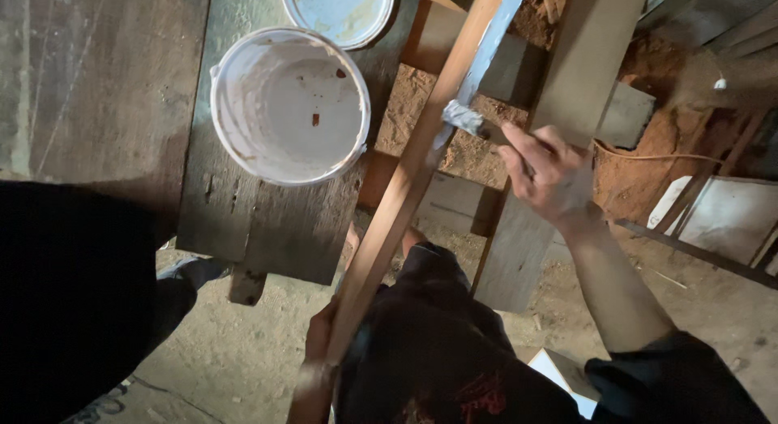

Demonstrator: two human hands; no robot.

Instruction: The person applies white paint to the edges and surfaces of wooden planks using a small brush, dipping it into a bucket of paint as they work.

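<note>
My right hand (549,173) grips a paintbrush (463,118) whose pale-coated bristles press on a long wooden strip (409,177). The strip runs diagonally from the lower middle to the top of the view, and its upper part carries fresh light-blue paint. My left hand (320,339) holds the strip's near end at the bottom, partly hidden by my dark clothing. A white bucket (289,104) of whitish paint stands on a dark wooden board (267,221) to the left of the strip.
The bucket's round lid (339,11) lies behind it on the board. A grey plank (559,132) leans to the right of the strip. Timber pieces, reddish soil and sawdust lie beyond. A dark shape (73,294) fills the lower left.
</note>
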